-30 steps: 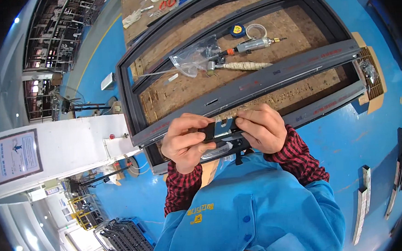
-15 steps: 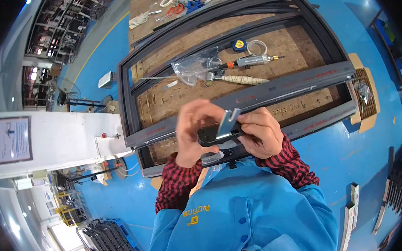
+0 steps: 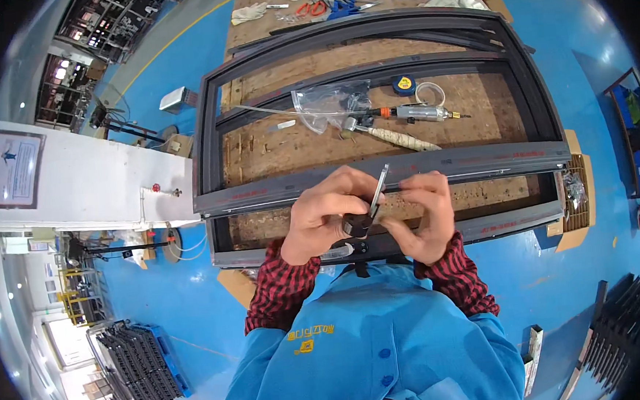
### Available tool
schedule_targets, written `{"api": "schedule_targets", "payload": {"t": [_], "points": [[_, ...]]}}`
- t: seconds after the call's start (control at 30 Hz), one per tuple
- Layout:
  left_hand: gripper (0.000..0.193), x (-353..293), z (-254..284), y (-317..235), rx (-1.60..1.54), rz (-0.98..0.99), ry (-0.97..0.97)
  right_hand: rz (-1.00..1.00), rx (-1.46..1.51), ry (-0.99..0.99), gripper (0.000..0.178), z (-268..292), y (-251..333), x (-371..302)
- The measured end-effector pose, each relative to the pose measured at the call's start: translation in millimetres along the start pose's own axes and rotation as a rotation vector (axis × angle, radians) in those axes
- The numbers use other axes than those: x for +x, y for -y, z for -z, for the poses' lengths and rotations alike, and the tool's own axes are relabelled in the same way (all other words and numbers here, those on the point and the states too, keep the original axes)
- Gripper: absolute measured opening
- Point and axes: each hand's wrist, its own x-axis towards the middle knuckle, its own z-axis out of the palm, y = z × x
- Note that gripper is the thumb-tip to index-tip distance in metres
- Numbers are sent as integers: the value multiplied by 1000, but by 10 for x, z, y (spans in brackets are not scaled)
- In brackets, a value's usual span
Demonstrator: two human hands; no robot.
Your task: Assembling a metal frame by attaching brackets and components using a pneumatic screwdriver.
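My left hand (image 3: 322, 216) grips a small black fitting (image 3: 357, 225) with a flat silver metal plate (image 3: 380, 189) standing up from it, seen nearly edge-on. Thumb and fingers of my right hand (image 3: 425, 219) are apart, close to the right side of the plate; whether the thumb tip touches the fitting is hard to tell. Both hands are above the near bars of a dark grey metal frame (image 3: 406, 167), which lies on a worn wooden workbench (image 3: 259, 156).
Inside the frame lie a hammer (image 3: 397, 136) with a wrapped handle, an air tool (image 3: 421, 113), a clear plastic bag (image 3: 321, 104), a blue tape measure (image 3: 404, 85) and a tape roll (image 3: 431, 93). Red-handled pliers (image 3: 313, 9) and gloves (image 3: 250, 13) lie beyond. A cardboard box (image 3: 580, 191) stands right.
The fitting has turned so its plate shows edge-on. My left hand has closed round it, while my right hand has loosened, its fingers moving away from the plate.
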Motion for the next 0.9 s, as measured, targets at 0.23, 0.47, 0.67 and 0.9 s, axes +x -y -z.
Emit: {"api": "schedule_targets", "payload": {"t": [0.23, 0.47, 0.67, 0.9], "points": [[33, -5, -4, -82, 568, -114, 13, 97, -198, 180, 30, -42, 347, 176], [38, 21, -4, -410, 603, -92, -73, 158, -120, 71, 27, -166, 303, -67], [40, -102, 338, -534, 529, -12, 74, 186, 43, 14, 26, -220, 338, -155], [33, -146, 538, -619, 790, -244, 254, 278, 79, 77, 27, -312, 260, -252]]}}
